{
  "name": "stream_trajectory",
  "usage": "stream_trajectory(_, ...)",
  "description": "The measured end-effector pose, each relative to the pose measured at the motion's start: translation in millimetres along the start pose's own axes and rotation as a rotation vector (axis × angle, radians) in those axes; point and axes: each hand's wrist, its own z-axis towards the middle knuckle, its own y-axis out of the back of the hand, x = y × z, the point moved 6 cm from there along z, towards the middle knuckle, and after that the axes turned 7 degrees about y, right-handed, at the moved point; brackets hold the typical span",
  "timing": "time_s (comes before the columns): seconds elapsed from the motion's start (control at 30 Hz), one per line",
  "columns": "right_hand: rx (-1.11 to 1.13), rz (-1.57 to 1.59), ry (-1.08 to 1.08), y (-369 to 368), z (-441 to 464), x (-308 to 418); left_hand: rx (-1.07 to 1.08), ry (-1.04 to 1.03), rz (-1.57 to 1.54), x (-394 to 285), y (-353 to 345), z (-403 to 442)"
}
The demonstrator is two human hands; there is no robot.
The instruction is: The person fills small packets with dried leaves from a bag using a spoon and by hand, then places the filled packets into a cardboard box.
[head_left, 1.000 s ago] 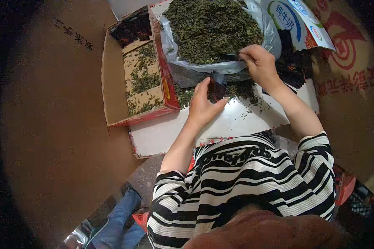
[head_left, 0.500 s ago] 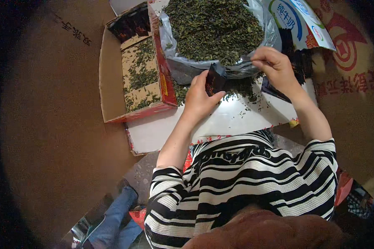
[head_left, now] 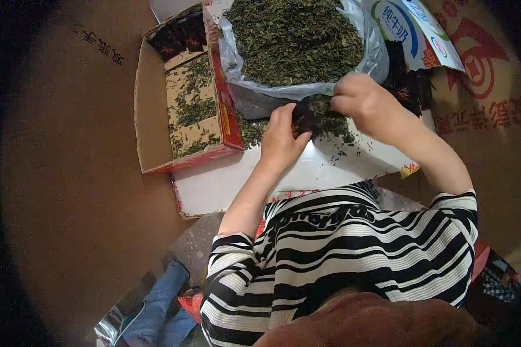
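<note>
My left hand [head_left: 281, 136] is closed around a small dark pouch [head_left: 305, 118] with reddish print, thumb on the near side and fingers on the far side. Close to the pouch's right end is my right hand [head_left: 362, 107], its fingers pinched together; what they hold, if anything, I cannot make out. Just beyond both hands stands a clear plastic bag [head_left: 231, 55] heaped with dried green leaves [head_left: 298, 40], which look like tea. Loose leaves [head_left: 344, 136] lie scattered on the white board [head_left: 208, 188] beneath my hands.
An open red cardboard box [head_left: 230, 124] on the left holds dark packets [head_left: 182, 34] at its far end and scattered leaves. More dark packets [head_left: 419, 92] lie to the right, beside a milk carton panel [head_left: 431, 34]. A person's jeans-clad leg [head_left: 159, 301] shows at lower left.
My right hand has moved left and slightly down, from the bag's edge to the pouch. My left hand still holds the pouch, almost in the same spot.
</note>
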Motion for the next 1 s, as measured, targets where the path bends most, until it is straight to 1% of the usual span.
stream_trajectory(0.03, 0.001, 0.0, 0.0, 0.9, 4.4, 5.8, 0.006, 0.014, -0.017, 0.8, -1.9, -0.7)
stream_trajectory(0.13, 0.135, -0.07, 0.138, -0.5, 16.8, 33.9, -0.016, 0.034, -0.028, 4.2, -9.0, -4.8)
stream_trajectory(0.3, 0.171, -0.124, 0.156, 5.3, 19.6, 42.6, -0.002, 0.083, -0.073, 7.7, -9.3, -9.5)
stream_trajectory(0.4, 0.038, -0.114, 0.001, 25.4, 12.9, 20.5, -0.009, 0.101, -0.08, 12.3, -8.1, -10.6)
stream_trajectory(0.43, 0.038, -0.113, 0.002, 25.6, 10.1, 14.5, -0.007, 0.106, -0.082, 13.3, -8.3, -10.9)
stream_trajectory(0.53, -0.085, -0.066, -0.226, 32.9, -1.2, -22.2, 0.015, 0.122, -0.083, 9.8, -7.8, -11.4)
stream_trajectory(0.57, -0.086, -0.067, -0.227, 32.5, -4.6, -28.9, 0.025, 0.13, -0.083, 8.8, -7.9, -11.5)
stream_trajectory(0.67, 0.003, -0.123, -0.35, 19.2, -14.5, -53.0, 0.006, 0.087, -0.084, 9.5, -9.6, -12.9)
stream_trajectory(0.73, -0.034, -0.104, -0.366, 7.3, -11.7, -56.7, -0.005, 0.067, -0.081, 7.6, -9.5, -13.7)
stream_trajectory(0.83, -0.107, -0.069, -0.406, -15.6, -7.7, -62.7, 0.04, 0.125, -0.143, 5.7, -11.2, -14.2)
stream_trajectory(0.93, -0.314, 0.003, -0.452, -32.6, -9.6, -73.8, -0.003, 0.101, -0.131, 5.7, -11.0, -13.0)
stream_trajectory(1.0, -0.357, 0.041, -0.479, -31.8, -11.6, -75.2, -0.027, 0.088, -0.125, 3.0, -6.2, -11.2)
